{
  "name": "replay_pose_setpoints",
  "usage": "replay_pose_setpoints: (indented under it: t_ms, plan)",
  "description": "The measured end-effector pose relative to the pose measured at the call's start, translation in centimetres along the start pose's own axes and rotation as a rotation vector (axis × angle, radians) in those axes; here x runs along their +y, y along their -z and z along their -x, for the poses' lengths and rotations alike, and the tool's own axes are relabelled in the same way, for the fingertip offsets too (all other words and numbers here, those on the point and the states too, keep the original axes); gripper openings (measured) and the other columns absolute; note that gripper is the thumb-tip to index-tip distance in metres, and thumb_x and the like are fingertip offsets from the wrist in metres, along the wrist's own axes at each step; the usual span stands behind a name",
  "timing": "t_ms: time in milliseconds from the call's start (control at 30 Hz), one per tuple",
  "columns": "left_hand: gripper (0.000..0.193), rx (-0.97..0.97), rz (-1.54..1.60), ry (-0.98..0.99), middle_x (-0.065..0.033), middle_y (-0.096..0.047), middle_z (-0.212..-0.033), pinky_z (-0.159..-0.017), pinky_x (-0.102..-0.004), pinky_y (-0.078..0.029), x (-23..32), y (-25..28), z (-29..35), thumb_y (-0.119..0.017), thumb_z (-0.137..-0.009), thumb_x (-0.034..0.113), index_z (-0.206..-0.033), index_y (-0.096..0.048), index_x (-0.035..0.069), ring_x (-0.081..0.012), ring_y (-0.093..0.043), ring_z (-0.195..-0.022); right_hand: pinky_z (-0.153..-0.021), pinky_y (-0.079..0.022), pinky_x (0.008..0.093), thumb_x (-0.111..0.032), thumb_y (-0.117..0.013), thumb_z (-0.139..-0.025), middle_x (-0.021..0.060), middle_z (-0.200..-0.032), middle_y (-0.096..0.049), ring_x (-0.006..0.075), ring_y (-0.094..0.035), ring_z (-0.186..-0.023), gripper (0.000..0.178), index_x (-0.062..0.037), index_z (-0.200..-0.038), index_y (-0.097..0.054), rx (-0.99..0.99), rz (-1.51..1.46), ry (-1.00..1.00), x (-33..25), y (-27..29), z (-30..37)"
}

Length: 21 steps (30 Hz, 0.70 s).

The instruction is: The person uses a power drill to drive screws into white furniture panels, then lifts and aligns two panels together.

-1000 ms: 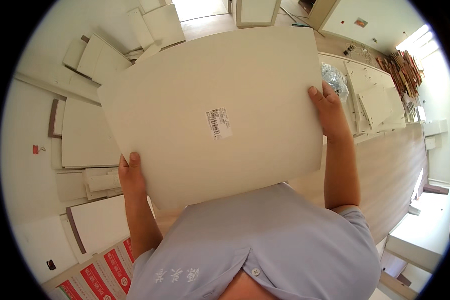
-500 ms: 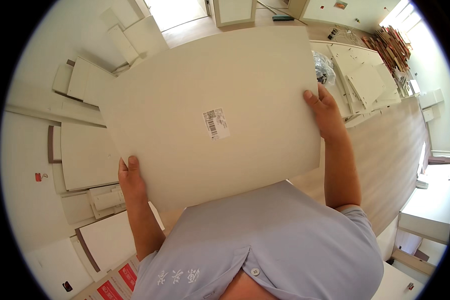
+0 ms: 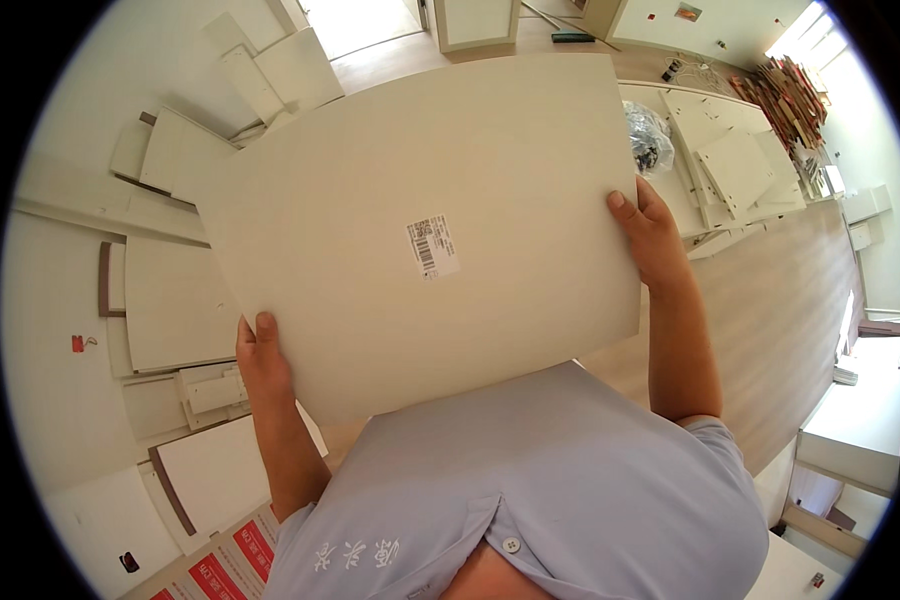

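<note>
A large off-white panel (image 3: 510, 170) spans the space before my chest, tilted, its left end lower than its right. Near its middle sits a white barcode label (image 3: 431, 246). My left hand (image 3: 263, 355) grips the panel's left edge low down, thumb on the face. On the right edge my right hand (image 3: 653, 230) is closed the same way, thumb on top and the other fingers mostly hidden behind. The panel's near edge lies close to my grey shirt.
Several panels (image 3: 180, 300) lean along the left wall. Back right, more boards (image 3: 735, 165) lie stacked beside a clear plastic bag (image 3: 647, 138). Wood strips (image 3: 785, 100) are piled in the far right corner. White cabinet boxes (image 3: 855, 440) stand at right; red-and-white packaging (image 3: 220, 570) lies lower left.
The panel and both hands keep almost the same place before me. The surrounding room has shifted slightly in view, with the right hand marginally lower along the edge.
</note>
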State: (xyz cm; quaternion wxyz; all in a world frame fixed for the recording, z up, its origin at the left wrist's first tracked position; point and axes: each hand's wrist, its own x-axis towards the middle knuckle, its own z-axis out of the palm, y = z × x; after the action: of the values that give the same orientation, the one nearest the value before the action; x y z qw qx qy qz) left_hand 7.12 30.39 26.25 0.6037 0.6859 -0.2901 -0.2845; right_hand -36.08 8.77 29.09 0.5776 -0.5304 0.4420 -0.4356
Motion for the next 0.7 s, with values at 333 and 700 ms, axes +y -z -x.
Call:
replay_pose_setpoints:
  t_ms: [333,700]
  plan:
    - [0.066,0.013,0.016,-0.013,-0.0117,-0.067,-0.125,-0.097,-0.0331,-0.051,-0.4,0.7,1.4,-0.064,-0.101,0.051,-0.136,-0.054,-0.005,-0.0194,-0.063,-0.112,-0.094,-0.052,0.0305,-0.029,-0.066,-0.103,0.0092,-0.120,-0.068,0.0151,-0.062,-0.108,0.046,0.0028,-0.135,-0.056,-0.026,0.020,-0.018,0.4,-0.5,0.2]
    - [0.068,0.033,-0.008,-0.002,-0.0114,-0.067,-0.124,-0.096,-0.0335,-0.051,-0.4,1.0,1.8,-0.065,-0.100,0.053,-0.135,-0.055,-0.004,-0.0197,-0.063,-0.111,-0.093,-0.052,0.0303,-0.029,-0.066,-0.103,0.0102,-0.121,-0.068,0.0151,-0.063,-0.107,0.048,0.0039,-0.136,-0.055,-0.042,-0.014,-0.026,0.7,-0.7,0.1]
